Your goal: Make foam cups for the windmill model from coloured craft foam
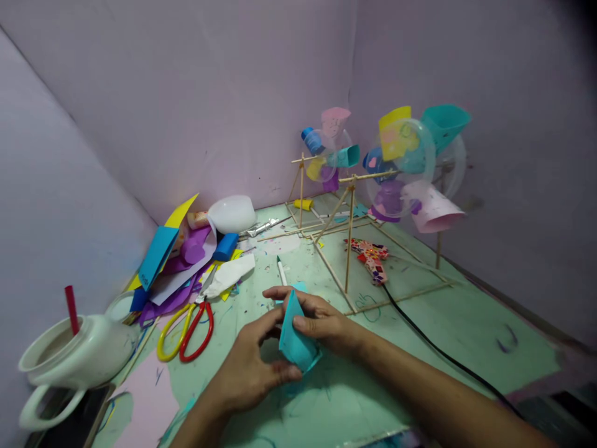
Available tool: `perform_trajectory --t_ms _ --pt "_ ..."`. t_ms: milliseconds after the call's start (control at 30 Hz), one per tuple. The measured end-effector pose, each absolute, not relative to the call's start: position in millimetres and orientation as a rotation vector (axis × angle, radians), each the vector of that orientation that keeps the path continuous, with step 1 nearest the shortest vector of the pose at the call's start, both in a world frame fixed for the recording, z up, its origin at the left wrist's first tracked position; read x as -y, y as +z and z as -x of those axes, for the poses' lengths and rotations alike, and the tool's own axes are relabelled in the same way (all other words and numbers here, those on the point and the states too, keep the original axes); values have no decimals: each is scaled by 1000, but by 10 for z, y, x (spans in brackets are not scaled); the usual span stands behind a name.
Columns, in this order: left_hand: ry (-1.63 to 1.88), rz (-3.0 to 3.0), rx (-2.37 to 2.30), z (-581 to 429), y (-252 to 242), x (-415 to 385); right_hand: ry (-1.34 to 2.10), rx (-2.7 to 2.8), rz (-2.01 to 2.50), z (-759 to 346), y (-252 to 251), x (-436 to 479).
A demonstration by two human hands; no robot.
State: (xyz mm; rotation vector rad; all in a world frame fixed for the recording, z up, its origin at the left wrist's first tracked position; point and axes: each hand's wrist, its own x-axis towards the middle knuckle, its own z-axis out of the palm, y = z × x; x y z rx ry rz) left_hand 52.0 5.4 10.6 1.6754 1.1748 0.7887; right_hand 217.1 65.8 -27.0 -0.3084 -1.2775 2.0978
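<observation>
Hands (249, 364) (324, 317) hold 1 thin, folded turquoise sheet (295, 339), its upper end pointed.

The pale green surface (466, 323), flecked with small scraps (321, 244), carries 2 stick frames (349, 249) at far right, 1 patterned glue gun (373, 256) within the nearer frame's base, 1 white marker (282, 272) mid-surface, scissors (202, 303) at left and pink paper (149, 398) at near left.
</observation>
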Motion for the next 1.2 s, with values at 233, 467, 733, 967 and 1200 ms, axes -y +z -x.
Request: perform_trajectory --t_ms 233,467,733,967,1200 --pt "843 -1709 -1114 -536 99 -100 1848 1568 331 -2147 -240 -634" --pt "871 -1754 -1472 -577 83 -130 1283 1880 477 -2150 -213 -613" --pt "885 -1828 -1533 -604 -35 -158 1042 1791 560 -2089 -228 -623" --pt "941 -1752 -1595 -537 -61 -208 1010 1755 594 -2222 -162 -695" --pt "865 -1795 -1430 -444 -80 -240 809 2051 286 -2399 -62 -783"
